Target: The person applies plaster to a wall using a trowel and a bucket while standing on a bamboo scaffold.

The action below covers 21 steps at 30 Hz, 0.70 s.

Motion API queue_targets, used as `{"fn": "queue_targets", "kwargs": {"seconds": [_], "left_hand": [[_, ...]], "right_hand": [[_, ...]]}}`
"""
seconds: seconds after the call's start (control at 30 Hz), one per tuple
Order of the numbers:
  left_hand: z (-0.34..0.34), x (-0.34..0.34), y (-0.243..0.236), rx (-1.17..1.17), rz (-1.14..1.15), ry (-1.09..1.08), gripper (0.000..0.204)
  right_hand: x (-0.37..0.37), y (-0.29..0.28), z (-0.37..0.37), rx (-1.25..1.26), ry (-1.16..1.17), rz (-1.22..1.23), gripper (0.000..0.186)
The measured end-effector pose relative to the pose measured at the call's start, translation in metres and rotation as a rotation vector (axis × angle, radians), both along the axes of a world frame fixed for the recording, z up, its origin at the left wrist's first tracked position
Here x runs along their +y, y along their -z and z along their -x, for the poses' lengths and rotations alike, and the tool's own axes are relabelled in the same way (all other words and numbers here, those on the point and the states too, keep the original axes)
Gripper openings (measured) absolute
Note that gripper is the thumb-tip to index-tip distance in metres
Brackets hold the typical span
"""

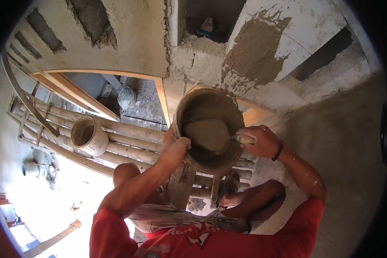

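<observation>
A round bucket [189,99] caked with grey mortar is tilted toward me in front of my knees. My left hand [174,148] grips its left rim, the thumb lapped over the edge. At the right side of the rim, my right hand [262,141] is closed round the short wooden handle of a trowel [207,134]. The trowel's blade lies inside the bucket and is covered with wet mortar. Mortar also coats the inner wall of the bucket; its bottom is in shadow.
I am perched on a bamboo scaffold [129,142]. A second, smaller bucket [94,139] stands on it at the left. Ahead is a block wall with a fresh mortar patch [256,51] and gaps. A wooden frame [160,96] borders an opening, with another bucket [126,98] below.
</observation>
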<state>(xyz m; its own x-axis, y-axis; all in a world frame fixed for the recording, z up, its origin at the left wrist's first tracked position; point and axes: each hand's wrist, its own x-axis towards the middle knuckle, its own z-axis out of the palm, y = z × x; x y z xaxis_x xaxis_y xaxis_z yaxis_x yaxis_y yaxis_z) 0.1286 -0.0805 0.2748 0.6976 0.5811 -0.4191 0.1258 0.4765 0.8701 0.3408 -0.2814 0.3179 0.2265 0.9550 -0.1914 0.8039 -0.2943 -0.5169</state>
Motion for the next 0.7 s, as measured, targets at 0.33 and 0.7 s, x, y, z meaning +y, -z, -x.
{"fn": "queue_targets", "kwargs": {"seconds": [0.33, 0.7], "left_hand": [[-0.002, 0.006, 0.005, -0.006, 0.025, -0.046, 0.046], [-0.002, 0.008, 0.023, 0.027, 0.134, 0.001, 0.052]], "right_hand": [[-0.011, -0.166, -0.048, -0.087, -0.079, -0.091, 0.043], [-0.016, -0.270, -0.100, -0.262, 0.400, -0.430, 0.046]]}}
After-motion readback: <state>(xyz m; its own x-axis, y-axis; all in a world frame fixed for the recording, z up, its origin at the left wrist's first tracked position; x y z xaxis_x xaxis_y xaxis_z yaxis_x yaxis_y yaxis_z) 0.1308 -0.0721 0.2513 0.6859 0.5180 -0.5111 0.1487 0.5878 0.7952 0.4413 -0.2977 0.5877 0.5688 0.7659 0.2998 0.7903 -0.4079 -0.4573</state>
